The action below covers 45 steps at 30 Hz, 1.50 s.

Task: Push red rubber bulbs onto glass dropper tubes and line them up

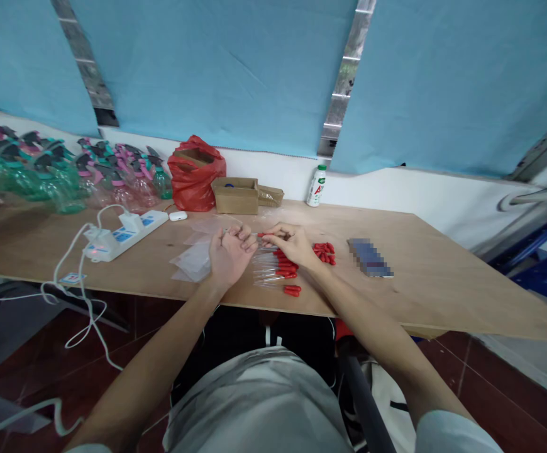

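Observation:
Both my hands meet above the middle of the table, at a dropper (261,234) with a red bulb and a clear tube. My right hand (296,244) pinches the red bulb between thumb and fingers. Palm up, my left hand (232,257) curls its fingers at the tube end, which they mostly hide. Below and between the hands lie several red-bulbed droppers (287,270) in a row, tubes pointing left. More red bulbs (326,253) lie loose to the right of my right hand. Clear plastic bags (192,260) are spread beside my left hand.
A power strip (129,236) with plugged chargers and white cables is at left, spray bottles (61,182) behind it. Along the wall stand a red plastic bag (198,189), a cardboard box (236,198) and a white bottle (317,187). A blurred-out phone-like slab (370,258) lies right.

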Tool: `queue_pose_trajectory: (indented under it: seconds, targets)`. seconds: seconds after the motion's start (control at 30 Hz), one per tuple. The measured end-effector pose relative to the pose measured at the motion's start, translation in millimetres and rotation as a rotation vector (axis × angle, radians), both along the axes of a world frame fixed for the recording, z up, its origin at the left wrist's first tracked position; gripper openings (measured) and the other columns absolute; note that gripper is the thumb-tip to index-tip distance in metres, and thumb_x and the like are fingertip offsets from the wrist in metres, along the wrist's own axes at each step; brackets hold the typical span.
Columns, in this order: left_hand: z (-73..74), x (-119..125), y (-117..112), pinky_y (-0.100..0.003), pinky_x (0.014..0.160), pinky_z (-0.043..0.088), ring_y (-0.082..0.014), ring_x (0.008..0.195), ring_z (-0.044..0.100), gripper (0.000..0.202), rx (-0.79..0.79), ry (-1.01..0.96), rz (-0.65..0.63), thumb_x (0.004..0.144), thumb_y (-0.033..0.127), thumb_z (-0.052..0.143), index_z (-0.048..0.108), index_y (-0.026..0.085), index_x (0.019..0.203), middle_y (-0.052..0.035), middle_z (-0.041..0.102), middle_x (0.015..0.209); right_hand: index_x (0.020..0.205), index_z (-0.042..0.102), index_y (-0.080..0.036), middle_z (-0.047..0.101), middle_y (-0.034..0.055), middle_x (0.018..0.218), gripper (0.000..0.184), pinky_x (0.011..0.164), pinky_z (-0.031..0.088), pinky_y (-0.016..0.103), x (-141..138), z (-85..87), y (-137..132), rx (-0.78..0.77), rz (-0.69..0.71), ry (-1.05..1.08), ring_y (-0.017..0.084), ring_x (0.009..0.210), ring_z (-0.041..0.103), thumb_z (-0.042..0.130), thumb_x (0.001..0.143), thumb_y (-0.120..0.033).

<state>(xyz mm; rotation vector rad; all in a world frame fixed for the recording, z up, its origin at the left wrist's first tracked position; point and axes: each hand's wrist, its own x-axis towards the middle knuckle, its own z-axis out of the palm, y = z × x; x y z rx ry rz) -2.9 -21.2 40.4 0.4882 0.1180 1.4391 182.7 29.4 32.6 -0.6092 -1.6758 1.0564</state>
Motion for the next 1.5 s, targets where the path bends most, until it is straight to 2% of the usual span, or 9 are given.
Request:
queue_pose_trajectory:
  seconds: [0.33,0.53,0.8,1.0,1.17,1.37,1.5]
  targets:
    - [-3.3,-1,2,-0.03,0.061,0.042,-0.0144,0.063,0.043,0.038,0.069,0.044,-0.026,0.107,0.043,0.035,0.045,0.021,0.079,-0.0021,0.044,0.079,0.089,0.08,-0.02,0.081,0.0054,0.082,0.037,0.081,0.066,0.038,-1,4.8,-7,0.001,-0.005,0.02,0.022,0.076,0.078,0.091,0.074,-0.053]
    - [-4.7,0,2,-0.029,0.062,0.042,-0.0142,0.064,0.045,0.038,0.088,0.023,-0.056,0.108,0.044,0.035,0.045,0.02,0.079,-0.002,0.044,0.08,0.09,0.08,-0.019,0.081,0.0063,0.083,0.038,0.08,0.066,0.038,-3,6.3,-10,0.021,-0.014,-0.008,0.022,0.077,0.078,0.089,0.077,-0.054]
    - [-3.3,0,2,-0.029,0.061,0.043,-0.0142,0.063,0.045,0.038,0.037,0.026,-0.056,0.107,0.045,0.037,0.047,0.02,0.079,-0.002,0.044,0.08,0.091,0.08,-0.018,0.082,0.0059,0.084,0.038,0.081,0.066,0.036,-3,3.6,-10,0.055,-0.029,-0.025,0.021,0.077,0.079,0.087,0.08,-0.054]
    - [-4.5,-1,3,-0.029,0.061,0.043,-0.0139,0.063,0.045,0.035,0.107,0.051,-0.088,0.106,0.041,0.037,0.046,0.02,0.08,-0.0026,0.044,0.082,0.097,0.081,-0.018,0.083,0.0071,0.089,0.037,0.082,0.064,0.034,1,2.5,-7,0.144,-0.064,-0.096,0.022,0.082,0.079,0.084,0.085,-0.053]
    - [-3.8,-1,2,-0.029,0.063,0.044,-0.0148,0.066,0.047,0.033,0.084,0.068,-0.046,0.102,0.042,0.045,0.045,0.02,0.077,-0.0038,0.044,0.082,0.105,0.082,-0.019,0.083,0.008,0.097,0.038,0.081,0.061,0.032,5,4.0,-1,0.207,-0.094,-0.176,0.021,0.086,0.078,0.084,0.085,-0.051]
    - [-5.8,-2,5,-0.029,0.064,0.046,-0.015,0.067,0.047,0.033,0.074,0.083,0.008,0.101,0.04,0.042,0.046,0.019,0.075,-0.0062,0.048,0.084,0.111,0.08,-0.019,0.082,0.0082,0.106,0.034,0.089,0.06,0.034,6,3.5,2,0.22,-0.049,-0.174,0.02,0.093,0.077,0.08,0.09,-0.045]
    - [-6.5,-1,8,-0.029,0.065,0.045,-0.0143,0.066,0.048,0.033,0.042,0.085,0.045,0.103,0.042,0.042,0.051,0.019,0.081,-0.0072,0.054,0.088,0.114,0.077,-0.019,0.082,0.0082,0.103,0.037,0.087,0.061,0.035,7,3.3,3,0.21,-0.051,-0.206,0.021,0.092,0.076,0.081,0.088,-0.045]
